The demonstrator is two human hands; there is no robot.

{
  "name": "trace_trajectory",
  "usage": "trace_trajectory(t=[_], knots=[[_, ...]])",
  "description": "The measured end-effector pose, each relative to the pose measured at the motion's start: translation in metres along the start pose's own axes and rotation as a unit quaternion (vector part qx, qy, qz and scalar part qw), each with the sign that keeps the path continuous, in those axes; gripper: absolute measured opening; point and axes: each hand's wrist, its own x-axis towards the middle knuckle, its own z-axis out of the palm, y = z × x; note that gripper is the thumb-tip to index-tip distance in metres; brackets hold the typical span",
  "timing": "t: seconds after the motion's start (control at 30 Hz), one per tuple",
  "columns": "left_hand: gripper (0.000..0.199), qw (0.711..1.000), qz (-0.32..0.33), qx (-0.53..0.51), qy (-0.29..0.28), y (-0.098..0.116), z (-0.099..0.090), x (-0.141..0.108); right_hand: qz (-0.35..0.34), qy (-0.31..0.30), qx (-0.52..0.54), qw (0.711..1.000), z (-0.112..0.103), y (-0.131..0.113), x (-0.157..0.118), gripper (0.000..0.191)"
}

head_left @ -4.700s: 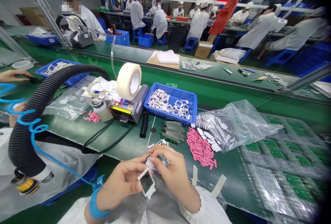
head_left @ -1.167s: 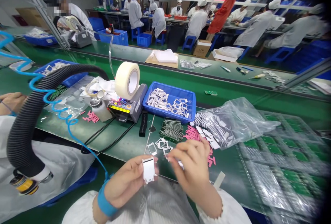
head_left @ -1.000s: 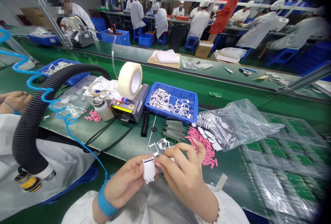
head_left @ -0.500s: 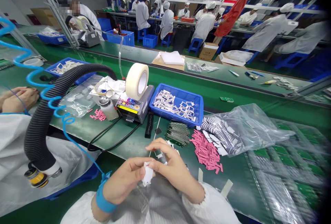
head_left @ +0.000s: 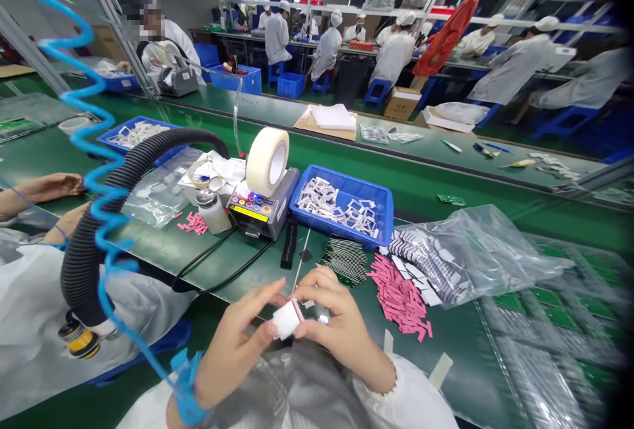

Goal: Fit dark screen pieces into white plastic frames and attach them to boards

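Note:
Between my two hands is a small white rectangular part (head_left: 286,321) with a thin red strip along its right edge. My left hand (head_left: 238,331) grips its left side with thumb and fingers, a blue wrist strap on the wrist. My right hand (head_left: 331,315) pinches the right side near the red strip. Beyond my fingers lie a stack of thin dark green boards (head_left: 345,259) and a thin stick (head_left: 301,261) with a small dark square on it. To the right of my right hand is a heap of pink strips (head_left: 400,297).
A blue tray (head_left: 388,218) holds white frames. Left of it stand a tape dispenser (head_left: 257,218) with a tape roll (head_left: 268,161) and a glass bottle (head_left: 212,212). A black hose (head_left: 89,244) and blue coiled cord cross the left. A plastic bag (head_left: 488,251) lies right; a co-worker's hand (head_left: 54,188) shows left.
The white part has been turned and lifted slightly, so its red edge now shows. My fingers have shifted around it. My view has tilted a little; the co-worker's hands at left have moved apart.

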Motion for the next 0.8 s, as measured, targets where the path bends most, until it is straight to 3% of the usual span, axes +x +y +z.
trace_trajectory(t=[0.1, 0.17, 0.23, 0.3, 0.37, 0.43, 0.5, 0.6, 0.63, 0.7, 0.8], knots=[[0.034, 0.985, 0.08, 0.148, 0.032, 0.0, -0.002, -0.003, 0.036, 0.007, -0.042, 0.998, 0.008, -0.006, 0.005, 0.039], [0.03, 0.982, 0.08, 0.156, 0.066, -0.002, -0.003, -0.004, 0.07, 0.002, -0.056, 0.996, 0.017, -0.01, 0.011, 0.033], [0.029, 0.985, 0.055, 0.12, 0.112, -0.007, -0.005, -0.005, 0.128, -0.005, 0.002, 0.992, 0.029, -0.011, 0.02, 0.029], [0.025, 0.985, -0.002, 0.062, 0.163, -0.014, -0.013, -0.007, 0.229, 0.013, 0.168, 0.959, 0.043, -0.008, 0.032, 0.029], [0.02, 0.973, -0.083, -0.041, 0.212, -0.027, -0.028, -0.013, 0.325, 0.057, 0.323, 0.887, 0.06, 0.002, 0.044, 0.031], [0.015, 0.932, -0.156, -0.215, 0.245, -0.047, -0.051, -0.025, 0.391, 0.113, 0.388, 0.827, 0.076, 0.015, 0.057, 0.032], [0.015, 0.854, -0.194, -0.385, 0.291, -0.074, -0.081, -0.045, 0.433, 0.162, 0.408, 0.787, 0.088, 0.029, 0.069, 0.03], [0.024, 0.751, -0.218, -0.466, 0.413, -0.113, -0.128, -0.085, 0.469, 0.227, 0.44, 0.731, 0.101, 0.042, 0.084, 0.027], [0.026, 0.728, -0.198, -0.442, 0.485, -0.122, -0.141, -0.099, 0.474, 0.244, 0.448, 0.717, 0.104, 0.043, 0.087, 0.026], [0.034, 0.718, -0.206, -0.421, 0.515, -0.134, -0.161, -0.12, 0.482, 0.269, 0.459, 0.696, 0.108, 0.044, 0.093, 0.023], [0.036, 0.744, -0.191, -0.387, 0.51, -0.136, -0.171, -0.131, 0.479, 0.289, 0.468, 0.684, 0.111, 0.043, 0.099, 0.021]])
